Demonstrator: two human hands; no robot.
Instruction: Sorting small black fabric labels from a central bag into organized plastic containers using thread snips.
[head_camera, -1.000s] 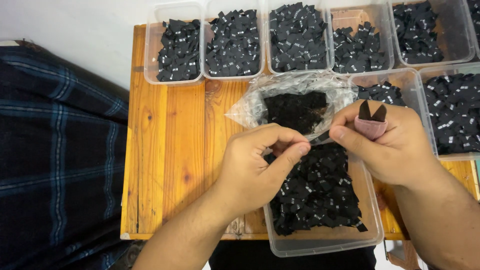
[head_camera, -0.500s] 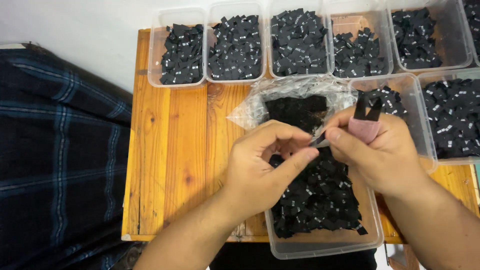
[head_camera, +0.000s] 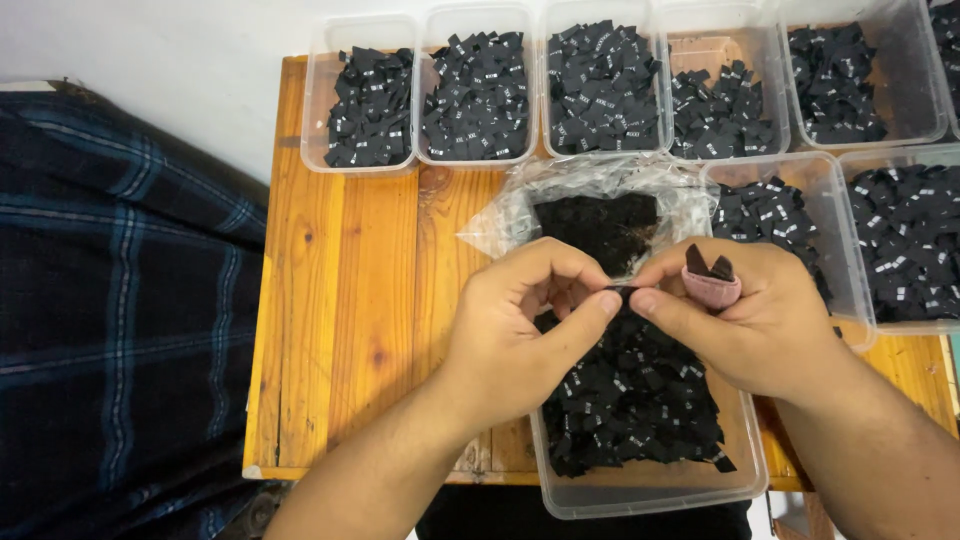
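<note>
Fingertips of my left hand (head_camera: 520, 320) and right hand (head_camera: 745, 320) are now meeting, both pinching one small black label (head_camera: 622, 290) above the open tub (head_camera: 650, 495); they have drawn closer together, so I'm folding it.

Black labels with small white marks (head_camera: 630, 400) in a clear plastic tub (head_camera: 650, 495) below both hands; pink finger cot (head_camera: 712, 290) on right hand (head_camera: 750, 320); orange-brown wooden table (head_camera: 350, 300); dark navy plaid cloth (head_camera: 120, 320) left of left hand (head_camera: 520, 330).
</note>
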